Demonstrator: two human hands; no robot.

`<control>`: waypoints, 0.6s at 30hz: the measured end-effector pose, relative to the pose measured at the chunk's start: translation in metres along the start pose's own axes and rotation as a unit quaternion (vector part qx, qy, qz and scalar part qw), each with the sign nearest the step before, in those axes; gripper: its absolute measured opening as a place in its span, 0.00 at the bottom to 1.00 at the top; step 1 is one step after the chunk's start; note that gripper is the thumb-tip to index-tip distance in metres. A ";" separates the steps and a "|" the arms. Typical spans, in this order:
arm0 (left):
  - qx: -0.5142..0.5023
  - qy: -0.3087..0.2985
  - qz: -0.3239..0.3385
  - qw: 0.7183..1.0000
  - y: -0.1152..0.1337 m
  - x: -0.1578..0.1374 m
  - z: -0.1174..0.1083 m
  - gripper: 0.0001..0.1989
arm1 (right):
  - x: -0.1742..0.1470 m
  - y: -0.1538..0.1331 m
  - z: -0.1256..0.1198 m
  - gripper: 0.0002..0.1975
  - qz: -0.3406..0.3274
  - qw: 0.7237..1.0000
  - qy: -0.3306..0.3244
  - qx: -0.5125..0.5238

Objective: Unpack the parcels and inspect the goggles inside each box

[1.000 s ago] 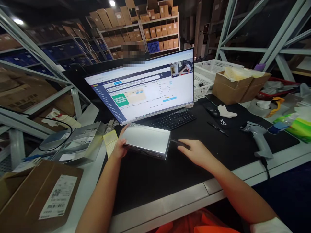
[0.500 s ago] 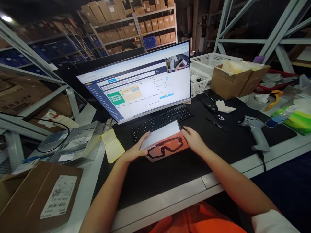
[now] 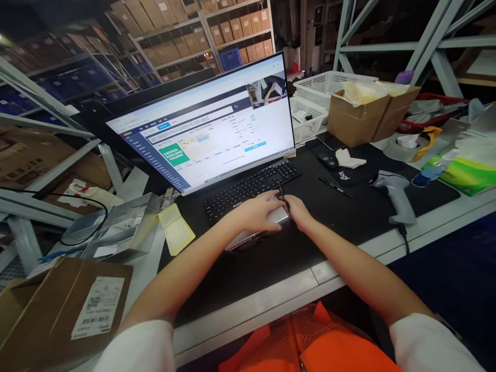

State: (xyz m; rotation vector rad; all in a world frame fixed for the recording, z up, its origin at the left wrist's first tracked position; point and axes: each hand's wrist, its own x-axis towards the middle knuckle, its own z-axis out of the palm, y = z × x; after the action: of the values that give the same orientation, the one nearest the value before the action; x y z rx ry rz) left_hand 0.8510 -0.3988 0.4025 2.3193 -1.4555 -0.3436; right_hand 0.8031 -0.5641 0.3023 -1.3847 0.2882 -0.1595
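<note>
A small eyewear box [image 3: 242, 239] lies low over the black desk mat, in front of the keyboard [image 3: 251, 188]. Its pale top shows, while much of it is covered by my hands. Reaching across from the left, my left hand [image 3: 260, 213] is closed over the box near its right end. My right hand [image 3: 297, 211] is at that same end, with bent fingers pressed against a dark flap or edge that I cannot make out well. Behind the keyboard stands a lit monitor [image 3: 217, 139].
On the right lie a pen [image 3: 334, 186], a mouse [image 3: 328, 160] and a grey barcode scanner [image 3: 395, 194]. A yellow notepad [image 3: 176, 230] is on the left, beside a brown carton [image 3: 65, 305]. White baskets [image 3: 329, 85] and an open cardboard box [image 3: 358, 121] stand at the back right.
My left hand has moved from the box's left end over its top to the right end. The box has turned, so its orange printed face no longer shows. My right hand stays at the right end.
</note>
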 end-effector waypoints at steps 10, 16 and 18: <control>-0.086 0.169 0.069 0.979 0.002 -0.067 -0.012 0.22 | -0.023 -0.044 -0.012 0.19 -0.086 0.979 -0.083 0.168; -0.140 0.279 0.072 0.947 -0.008 -0.098 -0.009 0.24 | -0.066 -0.058 -0.012 0.15 -0.202 0.970 -0.101 0.086; -0.159 0.291 0.076 0.941 -0.012 -0.099 -0.008 0.24 | -0.072 -0.054 -0.010 0.10 -0.275 0.958 -0.065 0.042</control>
State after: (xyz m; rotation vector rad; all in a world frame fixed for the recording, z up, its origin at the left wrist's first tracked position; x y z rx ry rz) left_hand 0.8202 -0.3032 0.4048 1.8197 -1.1647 0.1397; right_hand 0.7349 -0.5636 0.3614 -1.3559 -0.2206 -0.5312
